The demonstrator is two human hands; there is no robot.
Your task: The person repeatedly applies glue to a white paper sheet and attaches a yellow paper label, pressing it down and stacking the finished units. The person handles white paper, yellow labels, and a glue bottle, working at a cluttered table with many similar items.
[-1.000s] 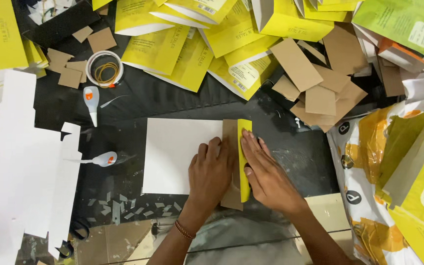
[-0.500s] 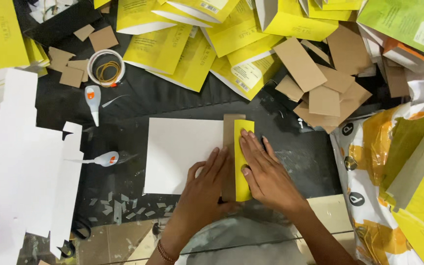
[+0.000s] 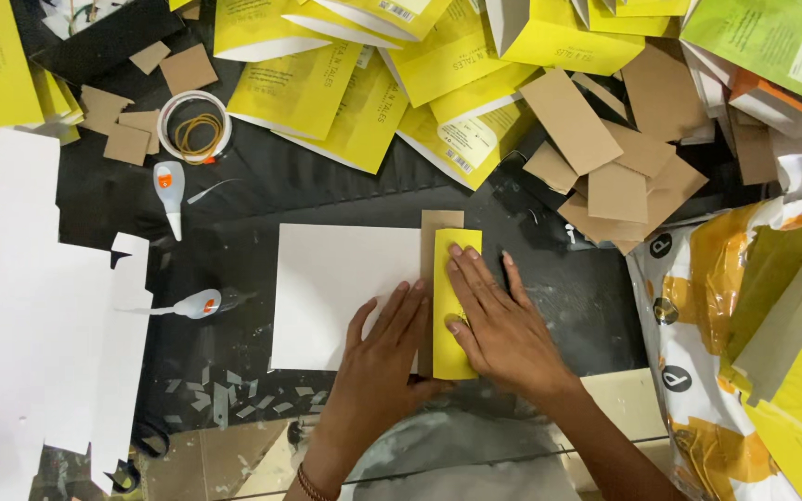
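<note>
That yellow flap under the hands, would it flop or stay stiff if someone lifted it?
The yellow flap looks like thin card lying flat, so it would probably bend a little yet hold its shape. It seems light; the right hand presses it with flat fingers alone. Folded over the brown cardboard strip, it might spring up once released.

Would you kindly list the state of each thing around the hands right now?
Left hand: flat, palm down on the white sheet.
Right hand: flat, fingers pressing the yellow flap.
Yellow flap: folded over the brown card strip.
White sheet: lying flat.
Brown card strip: mostly covered.
Glue bottles: lying down.
</note>
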